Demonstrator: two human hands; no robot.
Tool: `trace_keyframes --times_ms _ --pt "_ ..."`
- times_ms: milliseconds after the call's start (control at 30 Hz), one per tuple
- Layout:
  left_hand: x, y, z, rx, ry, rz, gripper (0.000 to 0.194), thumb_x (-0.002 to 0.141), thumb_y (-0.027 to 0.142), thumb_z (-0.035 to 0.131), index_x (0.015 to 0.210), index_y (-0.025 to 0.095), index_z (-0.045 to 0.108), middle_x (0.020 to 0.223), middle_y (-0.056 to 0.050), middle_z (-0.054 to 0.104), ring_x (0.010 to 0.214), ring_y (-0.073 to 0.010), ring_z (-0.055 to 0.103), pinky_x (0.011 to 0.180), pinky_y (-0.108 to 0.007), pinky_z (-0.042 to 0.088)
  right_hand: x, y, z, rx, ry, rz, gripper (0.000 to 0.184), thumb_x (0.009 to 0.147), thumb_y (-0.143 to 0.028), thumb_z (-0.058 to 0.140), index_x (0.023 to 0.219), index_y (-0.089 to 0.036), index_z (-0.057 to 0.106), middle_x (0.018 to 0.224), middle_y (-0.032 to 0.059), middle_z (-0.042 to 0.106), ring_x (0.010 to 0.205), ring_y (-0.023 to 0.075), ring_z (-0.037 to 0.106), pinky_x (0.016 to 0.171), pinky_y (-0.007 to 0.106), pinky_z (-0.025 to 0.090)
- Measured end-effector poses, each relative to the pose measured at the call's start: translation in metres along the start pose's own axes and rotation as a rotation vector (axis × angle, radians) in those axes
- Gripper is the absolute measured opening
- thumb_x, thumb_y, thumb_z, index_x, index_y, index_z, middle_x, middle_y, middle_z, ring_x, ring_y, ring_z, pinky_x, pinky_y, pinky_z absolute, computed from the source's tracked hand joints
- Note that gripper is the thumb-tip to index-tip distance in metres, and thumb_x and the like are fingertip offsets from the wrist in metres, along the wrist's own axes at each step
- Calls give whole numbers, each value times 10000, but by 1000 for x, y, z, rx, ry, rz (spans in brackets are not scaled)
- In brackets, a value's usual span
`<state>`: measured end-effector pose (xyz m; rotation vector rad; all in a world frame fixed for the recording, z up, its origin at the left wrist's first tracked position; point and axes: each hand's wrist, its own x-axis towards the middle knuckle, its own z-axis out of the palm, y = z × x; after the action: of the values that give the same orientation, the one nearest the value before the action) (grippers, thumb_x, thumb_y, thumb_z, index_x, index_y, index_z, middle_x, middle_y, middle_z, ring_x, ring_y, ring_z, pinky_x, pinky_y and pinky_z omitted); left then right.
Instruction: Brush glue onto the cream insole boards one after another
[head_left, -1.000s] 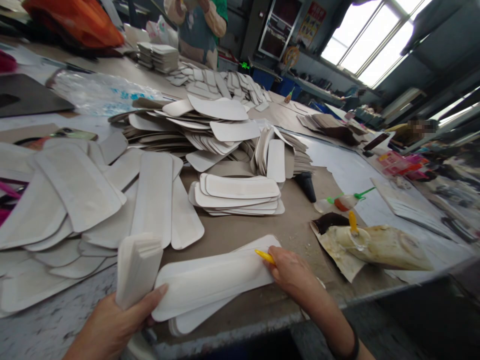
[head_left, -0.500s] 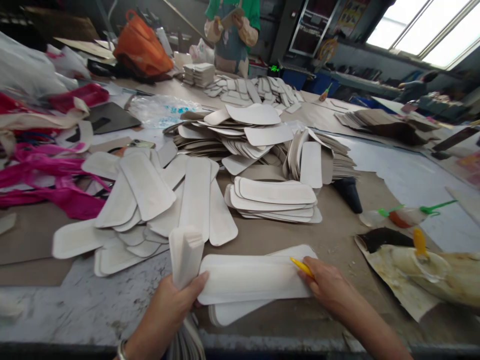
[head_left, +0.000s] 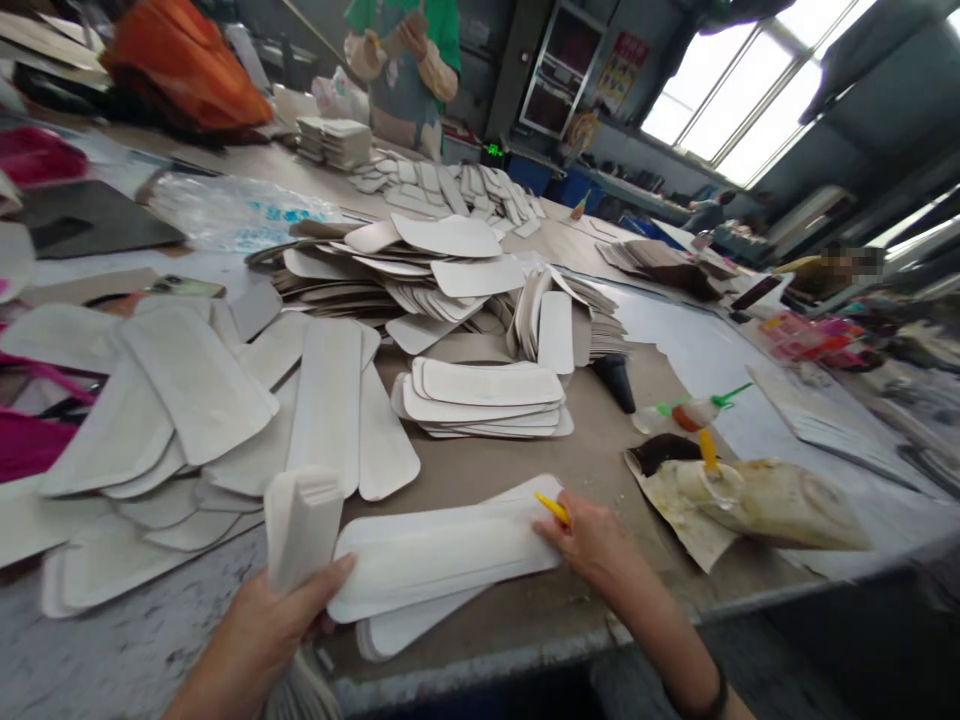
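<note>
My left hand [head_left: 259, 625] is closed round a thick bundle of white rounded card strips [head_left: 301, 520] held upright at the table's near edge; its thumb tip presses the left end of a long white strip [head_left: 442, 550] lying flat on top of another one. My right hand [head_left: 592, 540] rests on that strip's right end, fingers closed on a small yellow tool [head_left: 551, 507] whose tip touches the strip.
Loose white strips [head_left: 225, 400] spread at left, a neat stack [head_left: 484, 395] sits in the middle, larger piles [head_left: 420, 265] behind. A glue-stained sheet with a yellow-capped bottle [head_left: 742, 495] lies at right. Pink material [head_left: 30, 430] lies far left. Another person [head_left: 405, 60] stands at the far end.
The view has swung about; both hands stay on the long strip, my right hand with the yellow tool still at its right end.
</note>
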<state>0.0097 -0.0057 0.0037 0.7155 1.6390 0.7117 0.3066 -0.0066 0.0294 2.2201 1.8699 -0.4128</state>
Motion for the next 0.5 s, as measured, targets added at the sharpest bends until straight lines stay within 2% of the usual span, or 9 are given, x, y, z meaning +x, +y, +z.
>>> trace_keyframes --times_ms 67,233,367,500 --pt "-2 1 1 -54 -2 -20 369 522 483 730 575 159 562 459 14 520 481 -149 466 467 -249 382 -4 5 0 88 72 15 190 866 -362 475 777 -196 501 745 68 633 707 210 598 619 281 373" --pt "-6 2 0 -141 31 -57 321 573 379 698 778 145 619 626 -30 647 613 -202 587 527 -263 490 -16 14 2 523 289 29 285 841 -468 384 715 -225 463 626 4 540 592 180 529 579 277 386" --pt "-11 6 -4 -117 72 -75 314 546 367 711 741 149 600 586 -22 645 568 -190 580 509 -256 496 -22 14 3 614 357 106 341 821 -514 356 725 -217 494 603 6 537 579 185 521 580 292 388" --pt "-17 10 -8 -150 77 -53 398 447 404 742 721 158 592 563 -1 641 553 -189 575 492 -251 487 -27 11 6 640 344 122 444 842 -573 307 698 -203 506 592 13 547 572 179 520 564 286 392"
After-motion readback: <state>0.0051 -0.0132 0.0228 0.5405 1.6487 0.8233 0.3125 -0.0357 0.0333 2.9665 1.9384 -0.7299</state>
